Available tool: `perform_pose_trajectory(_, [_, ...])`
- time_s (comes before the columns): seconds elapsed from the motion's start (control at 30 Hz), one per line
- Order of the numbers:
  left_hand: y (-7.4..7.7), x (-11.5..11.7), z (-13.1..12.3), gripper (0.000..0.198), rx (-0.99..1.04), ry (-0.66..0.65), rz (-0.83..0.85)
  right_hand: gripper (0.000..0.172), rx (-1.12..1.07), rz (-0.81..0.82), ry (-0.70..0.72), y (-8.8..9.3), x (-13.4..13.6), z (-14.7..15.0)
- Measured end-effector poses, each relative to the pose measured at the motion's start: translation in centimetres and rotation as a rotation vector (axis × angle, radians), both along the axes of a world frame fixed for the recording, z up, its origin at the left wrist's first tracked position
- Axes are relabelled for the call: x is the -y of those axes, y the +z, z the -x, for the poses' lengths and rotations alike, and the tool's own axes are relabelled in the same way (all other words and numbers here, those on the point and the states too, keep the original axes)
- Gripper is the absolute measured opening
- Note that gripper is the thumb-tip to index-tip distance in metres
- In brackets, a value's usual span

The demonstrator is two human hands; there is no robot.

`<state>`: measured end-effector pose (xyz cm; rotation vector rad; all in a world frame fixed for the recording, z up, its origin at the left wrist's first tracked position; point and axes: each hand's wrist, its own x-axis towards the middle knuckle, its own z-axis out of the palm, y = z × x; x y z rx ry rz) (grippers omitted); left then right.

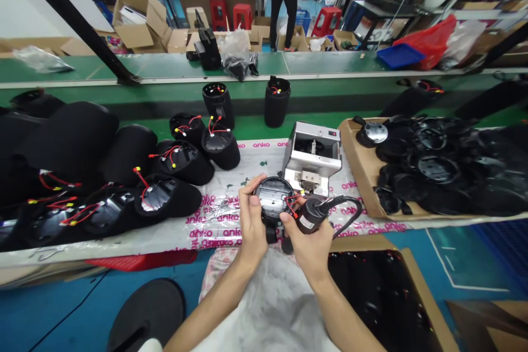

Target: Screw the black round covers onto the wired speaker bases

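Observation:
Around the left side of a round black housing point(272, 199) with a shiny end face, my left hand point(253, 228) is closed, thumb on the rim. My right hand point(310, 247) is wrapped round a black electric screwdriver point(308, 219) with a coiled cable at its back end. The right thumb lies close to the red wires point(292, 204) at the housing's right edge; whether it pinches them, I cannot tell. Just behind the housing stands a silver screw feeder point(313, 151). The screwdriver's tip is hidden.
Black cylinders point(223, 149) with red and yellow connectors crowd the left bench. A cardboard tray point(363, 187) of black round caps sits at right. Below it, a carton point(406, 264) holds black parts. A green ledge point(330, 63) runs behind; a person point(283, 3) stands beyond.

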<state>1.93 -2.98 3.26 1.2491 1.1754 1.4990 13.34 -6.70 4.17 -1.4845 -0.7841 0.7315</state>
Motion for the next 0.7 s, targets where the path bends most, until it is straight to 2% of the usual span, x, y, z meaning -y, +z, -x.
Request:
perform_pose_trajectory(0.07, [-1.0, 0.5, 0.8, 0.065, -0.016, -0.111, -0.055, 0.052, -0.005, -0.016, 0.004, 0.2, 0.1, -0.2])
perform_pose_trajectory(0.17, [-2.6, 0.7, 1.8, 0.097, -0.150, -0.224, -0.164, 0.040, -0.028, -0.043, 0.073, 1.2, -0.1, -1.6])
perform_pose_trajectory(0.23, [-3.2, 0.4, 2.0, 0.111, -0.251, -0.212, -0.213, 0.028, -0.057, -0.064, 0.137, 2.3, -0.4, -3.2])
perform_pose_trajectory(0.3, [-3.4, -0.2, 1.8, 0.116, -0.309, -0.156, -0.262, 0.021, -0.088, -0.115, 0.179, 3.8, -1.0, -5.2])
perform_pose_trajectory(0.37, [-3.6, -0.8, 1.3, 0.113, -0.321, -0.096, -0.312, 0.028, -0.117, -0.222, 0.196, 5.9, -1.9, -7.3])
perform_pose_trajectory(0.47, [-4.1, -1.3, 0.6, 0.109, -0.304, -0.038, -0.365, 0.059, -0.137, -0.434, 0.199, 9.5, -3.5, -9.7])
perform_pose_trajectory(0.53, [-4.8, -1.6, 0.5, 0.108, -0.297, -0.010, -0.394, 0.069, -0.135, -0.571, 0.218, 11.5, -4.7, -10.4])
perform_pose_trajectory(0.6, [-5.5, -1.7, 0.4, 0.106, -0.294, -0.001, -0.430, 0.067, -0.115, -0.664, 0.276, 12.4, -6.0, -10.4])
perform_pose_trajectory(0.7, [-6.0, -2.0, 0.4, 0.105, -0.289, -0.016, -0.471, 0.068, -0.044, -0.722, 0.357, 11.5, -8.1, -9.2])
